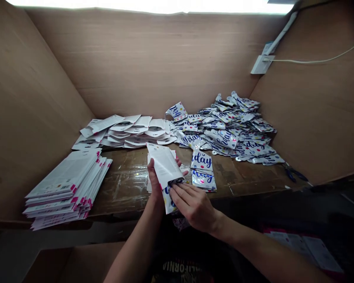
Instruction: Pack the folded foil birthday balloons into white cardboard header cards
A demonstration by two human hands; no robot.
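My left hand (155, 177) is closed around a white paper envelope (165, 163), thumb on its near left edge and fingertips showing past the right side. At the envelope's open lower end, my right hand (191, 202) grips a folded foil balloon (168, 200) with blue lettering and coloured dots. The balloon's upper part is at the envelope's mouth; how far it reaches inside is hidden. Just right of my hands lie folded foil balloons (203, 173) in a short overlapping row. Partly beneath the held envelope, another white envelope (149, 184) rests on the table.
Stacked white envelopes (65, 181) with pink corners stand at the left. Loose white envelopes (135, 129) line the back, beside a large heap of folded balloons (230, 129). Blue-handled pliers (295, 173) lie at the right edge. Wooden panels (165, 59) enclose the table (124, 188).
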